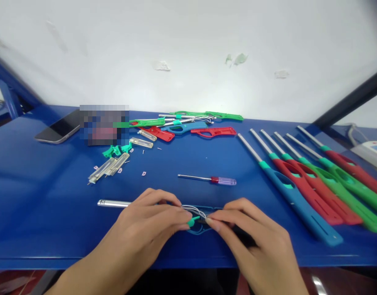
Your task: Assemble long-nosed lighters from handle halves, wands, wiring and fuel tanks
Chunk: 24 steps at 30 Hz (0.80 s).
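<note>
A partly opened blue long-nose lighter [200,228] lies near the front edge of the blue table [37,196], its metal tube [113,203] pointing left. My left hand [151,219] pinches a small teal trigger piece [193,221] at the lighter's middle, where thin white wires [194,210] loop out. My right hand [253,237] meets it from the right, fingers pinched on the lighter's inner part. A small screwdriver [211,179] with a clear purple handle lies just behind both hands.
Several assembled lighters, blue [293,196], red and green, lie in a row at the right. Loose red, green and blue shells [213,132] and clear fuel tanks [110,168] lie at the back left. A phone [57,129] rests far left. A white device [371,152] sits far right.
</note>
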Tool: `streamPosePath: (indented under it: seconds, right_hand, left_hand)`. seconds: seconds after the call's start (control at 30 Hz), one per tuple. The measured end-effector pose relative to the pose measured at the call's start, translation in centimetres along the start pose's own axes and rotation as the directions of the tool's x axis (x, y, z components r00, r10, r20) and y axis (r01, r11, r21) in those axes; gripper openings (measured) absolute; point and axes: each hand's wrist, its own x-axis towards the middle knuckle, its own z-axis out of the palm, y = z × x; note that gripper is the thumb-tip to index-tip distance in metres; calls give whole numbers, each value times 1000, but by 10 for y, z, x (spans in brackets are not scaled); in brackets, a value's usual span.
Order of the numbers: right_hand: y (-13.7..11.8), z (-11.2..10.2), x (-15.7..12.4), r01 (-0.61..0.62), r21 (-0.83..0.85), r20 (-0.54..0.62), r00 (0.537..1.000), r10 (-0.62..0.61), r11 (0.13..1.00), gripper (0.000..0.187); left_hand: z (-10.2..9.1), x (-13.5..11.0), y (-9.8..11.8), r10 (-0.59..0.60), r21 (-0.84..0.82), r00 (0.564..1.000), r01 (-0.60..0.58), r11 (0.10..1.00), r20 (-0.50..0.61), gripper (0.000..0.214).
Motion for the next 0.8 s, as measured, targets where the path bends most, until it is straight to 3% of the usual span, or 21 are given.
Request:
streamPosePath:
  seconds: [0.53, 0.8]
  right_hand:
    - [0, -3, -1, -114, 75, 76, 991, 108, 991, 18]
    - [-3, -5, 2, -134, 117, 36, 991, 131, 984, 21]
  left_hand:
    - [3, -3, 6, -105, 10, 994, 106, 994, -8, 23]
    - [0, 0, 9, -93, 43, 996, 94, 995, -10, 25]
